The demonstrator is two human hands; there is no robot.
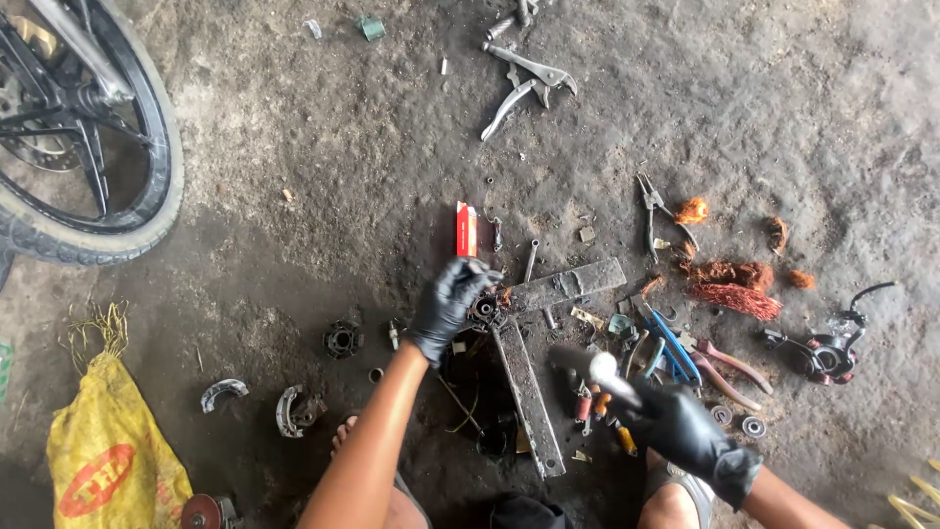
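My left hand (448, 302), in a black glove, grips a small round dark part with copper windings (487, 310) that rests on the crossing of two flat metal bars (529, 377). My right hand (678, 427), also gloved in black, is shut on a hammer (595, 368); its blurred metal head is raised to the right of the part, above the longer bar. A small red box (466, 230) stands just beyond my left hand.
Several pliers (676, 348), screwdrivers and copper wire clumps (734, 289) lie at right. Locking pliers (524, 83) lie at top. A motorcycle wheel (93, 147) is at upper left, a yellow sack (108, 456) at lower left, brake shoes (289, 409) nearby on the dirty concrete.
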